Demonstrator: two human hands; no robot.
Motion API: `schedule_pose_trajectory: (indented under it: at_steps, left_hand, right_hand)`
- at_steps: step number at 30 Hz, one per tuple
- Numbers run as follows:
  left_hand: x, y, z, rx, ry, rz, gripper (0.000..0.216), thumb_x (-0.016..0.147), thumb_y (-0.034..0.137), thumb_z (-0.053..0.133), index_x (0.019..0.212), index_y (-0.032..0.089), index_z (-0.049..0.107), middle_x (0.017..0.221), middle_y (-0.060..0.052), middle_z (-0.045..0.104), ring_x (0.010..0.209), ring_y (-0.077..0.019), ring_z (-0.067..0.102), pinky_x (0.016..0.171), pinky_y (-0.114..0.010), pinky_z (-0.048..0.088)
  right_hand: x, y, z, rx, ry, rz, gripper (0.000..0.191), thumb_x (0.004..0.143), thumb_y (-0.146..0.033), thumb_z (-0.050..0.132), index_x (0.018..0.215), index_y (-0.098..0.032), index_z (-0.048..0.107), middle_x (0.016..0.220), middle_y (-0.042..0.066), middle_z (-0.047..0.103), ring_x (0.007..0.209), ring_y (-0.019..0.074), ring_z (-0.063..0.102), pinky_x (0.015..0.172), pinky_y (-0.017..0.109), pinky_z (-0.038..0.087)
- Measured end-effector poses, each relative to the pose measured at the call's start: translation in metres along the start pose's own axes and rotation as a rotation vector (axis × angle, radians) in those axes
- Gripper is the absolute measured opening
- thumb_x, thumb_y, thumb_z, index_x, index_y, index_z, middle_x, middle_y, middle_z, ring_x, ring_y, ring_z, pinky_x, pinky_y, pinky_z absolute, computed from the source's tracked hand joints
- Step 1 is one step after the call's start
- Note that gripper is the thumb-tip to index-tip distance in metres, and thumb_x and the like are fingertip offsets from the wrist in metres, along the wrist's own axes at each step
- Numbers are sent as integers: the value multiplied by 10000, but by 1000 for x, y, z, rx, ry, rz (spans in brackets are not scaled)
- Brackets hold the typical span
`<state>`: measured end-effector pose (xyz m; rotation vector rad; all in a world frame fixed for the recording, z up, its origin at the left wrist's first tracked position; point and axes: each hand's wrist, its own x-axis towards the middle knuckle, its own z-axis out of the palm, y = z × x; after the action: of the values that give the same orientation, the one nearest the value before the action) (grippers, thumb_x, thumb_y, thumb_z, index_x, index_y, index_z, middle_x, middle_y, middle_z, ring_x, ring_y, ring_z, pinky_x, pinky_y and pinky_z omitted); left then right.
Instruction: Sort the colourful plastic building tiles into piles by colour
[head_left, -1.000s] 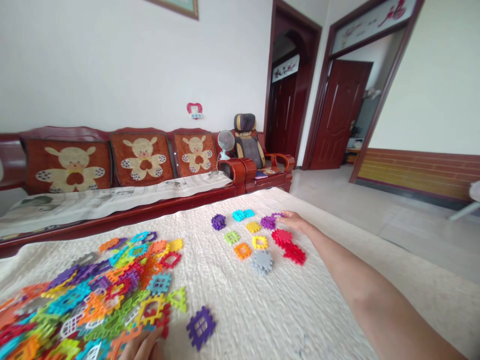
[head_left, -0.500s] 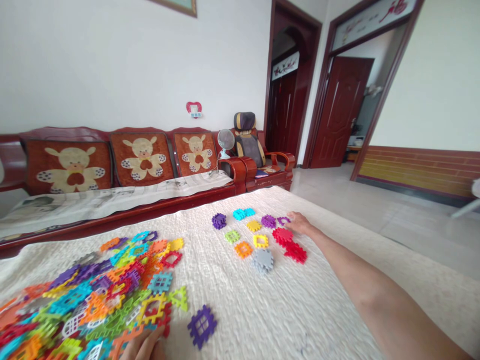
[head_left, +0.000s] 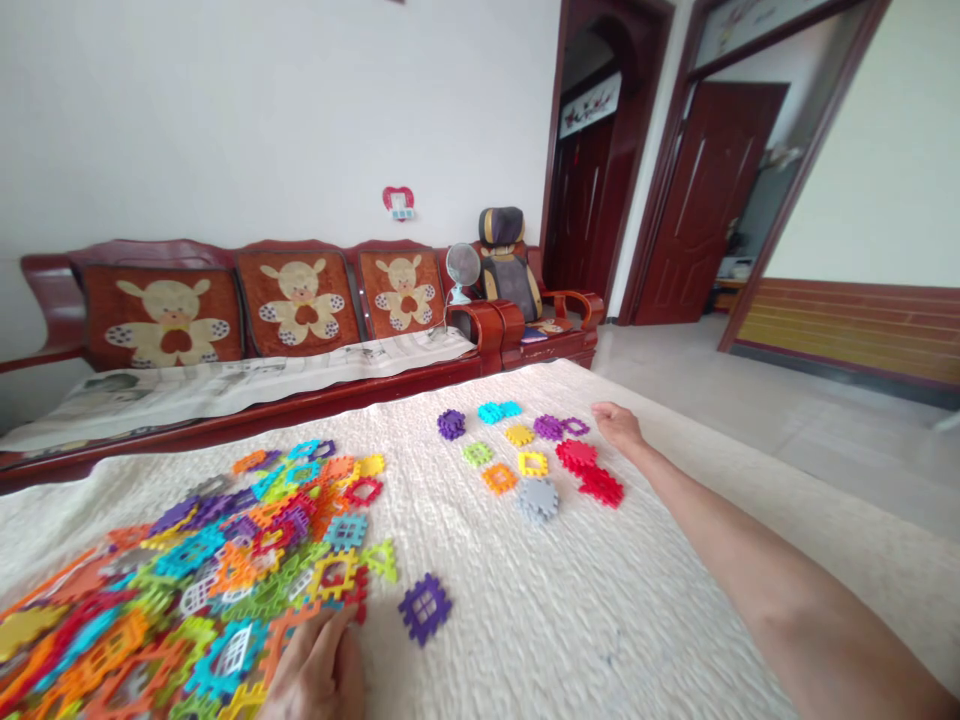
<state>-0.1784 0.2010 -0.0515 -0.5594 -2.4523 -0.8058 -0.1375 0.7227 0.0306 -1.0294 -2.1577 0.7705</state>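
My left hand [head_left: 319, 665] rests with curled fingers at the right edge of a heap of plastic building pieces [head_left: 247, 560], against the orange and red ones; its fingertips are hidden. To its right lies a purple window piece [head_left: 425, 608]. My right hand [head_left: 617, 425] is closed at the far right of a smaller group, just beside a purple frame piece [head_left: 575, 426], with nothing seen in it. Near it lie a purple gear-edged piece [head_left: 548, 428], red pieces [head_left: 600, 486], a grey piece [head_left: 538, 498], a yellow frame [head_left: 533, 463] and an orange frame [head_left: 499, 479].
Dark purple [head_left: 451, 424], cyan [head_left: 491, 413] and green [head_left: 478, 453] pieces lie at the group's left and back. A cream quilted cover [head_left: 555, 600] spreads under everything. Behind stand a wooden sofa [head_left: 420, 373] and a small fan [head_left: 463, 265].
My right hand has come off the purple frame piece, which now lies beside the purple gear-edged one. More of my left hand shows. The whole view has shifted slightly.
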Motion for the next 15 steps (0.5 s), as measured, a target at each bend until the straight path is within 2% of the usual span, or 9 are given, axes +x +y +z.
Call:
schedule_pose_trajectory:
  at_steps: [2, 4, 6, 8, 9, 11, 12, 15]
  left_hand:
    - [0, 6, -6, 43, -52, 24, 273, 864, 289, 450, 1003, 271, 684, 1024, 1, 699, 885, -163, 655, 698, -252, 503]
    - [1, 11, -11, 55, -56, 2, 292, 889, 246, 418, 1009, 248, 684, 1017, -13, 697, 880, -156, 651, 711, -249, 494]
    - [2, 15, -14, 50, -66, -23, 306, 902, 213, 395, 989, 232, 688, 993, -20, 696, 844, -147, 648, 690, -243, 484]
    - [3, 18, -15, 35, -70, -42, 304, 901, 195, 398, 974, 228, 692, 970, -23, 693, 811, -143, 645, 667, -237, 475]
    - [3, 19, -15, 28, -68, -49, 303, 899, 189, 403, 978, 227, 693, 965, -26, 691, 804, -143, 644, 662, -236, 472]
    - [3, 20, -14, 15, -62, -56, 304, 900, 184, 403, 999, 220, 688, 962, -35, 687, 803, -149, 643, 658, -240, 471]
    - [3, 19, -13, 9, -59, -55, 306, 901, 183, 400, 1008, 214, 685, 962, -40, 685, 808, -154, 644, 659, -244, 471]
    - [4, 18, -10, 0, -57, -47, 302, 904, 185, 394, 1010, 205, 676, 972, -48, 681, 842, -165, 646, 673, -253, 473]
  right_hand:
    - [-22, -23, 4, 47, 8, -39, 313, 794, -258, 480, 1016, -157, 675, 1017, 93, 714, 951, 208, 653, 878, 320, 488]
    - [-58, -53, 13, 128, -57, -136, 315, 821, -295, 467, 1045, -174, 653, 1025, 65, 709, 924, 176, 652, 837, 278, 500]
    - [-109, -86, 23, 299, -261, -347, 273, 813, -303, 494, 985, -169, 657, 957, 61, 711, 870, 181, 656, 787, 286, 515]
    - [-165, -113, 32, 327, -525, -537, 230, 816, -291, 504, 940, -189, 668, 939, 46, 706, 857, 176, 653, 785, 299, 519]
    - [-191, -123, 36, 304, -665, -652, 232, 801, -256, 519, 970, -202, 669, 992, 42, 698, 895, 175, 649, 813, 308, 517]
    - [-232, -134, 44, 237, -840, -876, 390, 718, -199, 610, 1107, -212, 637, 1162, 60, 650, 1071, 200, 602, 953, 345, 469]
    - [-247, -137, 47, 194, -875, -943, 492, 685, -190, 644, 1175, -214, 607, 1244, 76, 608, 1150, 219, 560, 999, 365, 441]
    - [-266, -136, 53, 73, -920, -1027, 631, 665, -129, 633, 1284, -202, 532, 1351, 110, 528, 1257, 242, 476, 1064, 399, 380]
